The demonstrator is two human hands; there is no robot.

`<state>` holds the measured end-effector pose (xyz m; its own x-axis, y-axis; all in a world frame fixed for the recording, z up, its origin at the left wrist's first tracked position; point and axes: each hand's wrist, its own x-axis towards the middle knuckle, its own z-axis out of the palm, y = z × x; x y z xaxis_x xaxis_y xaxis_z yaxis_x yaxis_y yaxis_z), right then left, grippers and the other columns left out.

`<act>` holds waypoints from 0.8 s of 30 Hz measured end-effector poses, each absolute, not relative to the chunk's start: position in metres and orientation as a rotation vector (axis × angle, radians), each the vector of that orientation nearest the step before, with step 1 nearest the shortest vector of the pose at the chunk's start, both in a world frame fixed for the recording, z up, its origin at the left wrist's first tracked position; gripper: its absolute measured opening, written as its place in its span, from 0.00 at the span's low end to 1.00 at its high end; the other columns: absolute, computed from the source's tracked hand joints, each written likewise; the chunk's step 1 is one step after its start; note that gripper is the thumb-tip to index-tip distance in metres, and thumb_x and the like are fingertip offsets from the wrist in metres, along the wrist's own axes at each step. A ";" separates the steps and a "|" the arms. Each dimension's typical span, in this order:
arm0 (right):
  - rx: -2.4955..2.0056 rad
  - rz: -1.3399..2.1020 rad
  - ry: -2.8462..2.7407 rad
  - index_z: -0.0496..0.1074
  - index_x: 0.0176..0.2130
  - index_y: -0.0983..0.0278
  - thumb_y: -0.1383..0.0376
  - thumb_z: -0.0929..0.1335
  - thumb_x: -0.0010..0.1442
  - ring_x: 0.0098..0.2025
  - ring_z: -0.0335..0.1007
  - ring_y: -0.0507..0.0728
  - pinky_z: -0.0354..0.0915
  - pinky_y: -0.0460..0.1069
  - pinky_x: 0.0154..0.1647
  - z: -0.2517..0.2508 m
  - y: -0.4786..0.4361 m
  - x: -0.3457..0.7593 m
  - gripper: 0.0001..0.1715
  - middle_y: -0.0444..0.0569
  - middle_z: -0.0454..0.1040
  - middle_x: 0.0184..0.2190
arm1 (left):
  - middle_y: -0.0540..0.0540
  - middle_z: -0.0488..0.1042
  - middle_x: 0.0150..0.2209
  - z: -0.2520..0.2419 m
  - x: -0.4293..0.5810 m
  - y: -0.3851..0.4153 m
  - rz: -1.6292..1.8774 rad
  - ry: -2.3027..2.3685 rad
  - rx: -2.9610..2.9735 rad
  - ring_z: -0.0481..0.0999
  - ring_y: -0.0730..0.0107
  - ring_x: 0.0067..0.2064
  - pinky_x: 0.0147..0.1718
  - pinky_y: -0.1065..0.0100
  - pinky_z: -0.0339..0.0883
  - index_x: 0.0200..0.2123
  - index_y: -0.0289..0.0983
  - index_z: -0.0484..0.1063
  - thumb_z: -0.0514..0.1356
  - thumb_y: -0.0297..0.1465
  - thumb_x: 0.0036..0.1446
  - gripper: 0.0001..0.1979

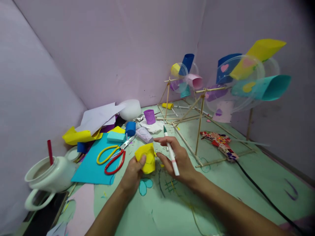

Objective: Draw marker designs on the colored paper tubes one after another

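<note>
My left hand (135, 170) grips a small yellow paper tube (149, 158), its thumb pressed on the near side, where a faint drawn outline shows. To the right of it my right hand (179, 155) holds a white marker pen (173, 158) between its fingers, with the green tip pointing up and away. The right index finger and thumb reach toward the yellow paper's edge; I cannot tell whether they touch it. Scissors (120, 157) with one yellow and one red handle lie left of my left hand. A lilac paper tube (144, 134) lies just beyond the yellow one.
Two stick-framed wheels with coloured paper cups, a far one (183, 77) and a near one (243, 78), stand at right. A patterned glue gun (220, 142) trails a black cord. At left are a white teapot (54, 172), blue sheet (86, 170) and purple paper tube (149, 117).
</note>
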<state>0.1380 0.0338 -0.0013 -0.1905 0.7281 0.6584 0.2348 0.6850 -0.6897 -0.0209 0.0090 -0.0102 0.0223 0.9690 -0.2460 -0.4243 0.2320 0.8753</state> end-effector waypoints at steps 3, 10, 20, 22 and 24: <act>-0.721 0.439 -1.819 0.64 0.44 0.62 0.74 0.65 0.52 0.41 0.70 0.57 0.68 0.52 0.42 0.000 0.034 0.139 0.18 0.51 0.72 0.39 | 0.44 0.77 0.34 -0.012 -0.022 0.005 1.080 1.020 0.888 0.75 0.62 0.35 0.35 0.64 0.67 0.41 0.33 0.73 0.67 0.37 0.45 0.20; -0.679 0.392 -1.821 0.65 0.40 0.61 0.75 0.64 0.54 0.33 0.70 0.55 0.68 0.49 0.34 -0.003 0.034 0.138 0.13 0.48 0.72 0.33 | 0.47 0.74 0.31 -0.003 -0.021 0.003 1.019 1.112 1.071 0.71 0.66 0.32 0.31 0.67 0.64 0.39 0.34 0.73 0.67 0.36 0.42 0.19; -0.708 0.283 -1.801 0.64 0.43 0.63 0.75 0.64 0.55 0.31 0.69 0.54 0.69 0.49 0.31 -0.006 0.032 0.136 0.15 0.49 0.71 0.31 | 0.46 0.74 0.29 0.001 -0.021 0.009 1.085 1.254 1.218 0.70 0.67 0.31 0.30 0.67 0.65 0.35 0.32 0.72 0.65 0.34 0.45 0.14; -0.702 0.284 -1.811 0.64 0.42 0.64 0.75 0.63 0.55 0.30 0.69 0.54 0.69 0.48 0.30 -0.005 0.031 0.135 0.14 0.49 0.70 0.30 | 0.44 0.75 0.30 0.002 -0.021 0.009 1.097 1.277 1.232 0.72 0.64 0.32 0.32 0.66 0.66 0.35 0.32 0.72 0.65 0.34 0.45 0.14; -0.689 0.282 -1.836 0.64 0.42 0.64 0.75 0.63 0.55 0.29 0.69 0.54 0.69 0.48 0.30 -0.004 0.031 0.135 0.13 0.49 0.71 0.29 | 0.42 0.77 0.34 0.003 -0.020 0.009 1.108 1.309 1.269 0.73 0.61 0.35 0.35 0.64 0.67 0.37 0.32 0.73 0.65 0.35 0.46 0.15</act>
<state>0.1354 0.0308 -0.0038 -0.2295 0.5814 0.7806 0.3203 0.8024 -0.5035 -0.0204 0.0085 0.0029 0.0090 0.9989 -0.0456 0.1205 0.0442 0.9917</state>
